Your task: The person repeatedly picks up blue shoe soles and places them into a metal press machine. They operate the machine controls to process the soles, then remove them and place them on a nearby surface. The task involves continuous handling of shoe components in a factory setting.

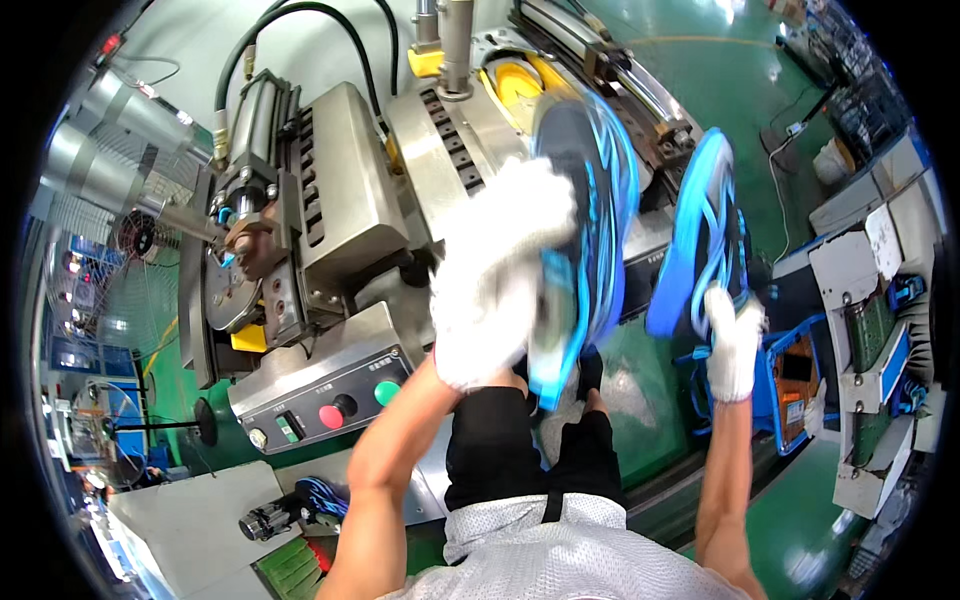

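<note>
My left hand [490,280], in a white knit glove, grips a blue and black shoe [612,220] in front of the machine. That shoe is smeared by motion and stands roughly upright, and its far side hides part of the metal behind it. To the right, my right hand [733,345], also gloved in white, holds a second blue and black shoe [700,230] near its lower end, sole facing left. The two shoes are apart. Behind the left one is a yellow mould [517,85] on the machine.
A steel press machine [350,190] fills the left and middle, with a control panel [320,395] bearing red and green buttons. A blue crate-like stand [790,385] and a shelved rack [870,340] are on the right. Another shoe [320,497] lies at lower left.
</note>
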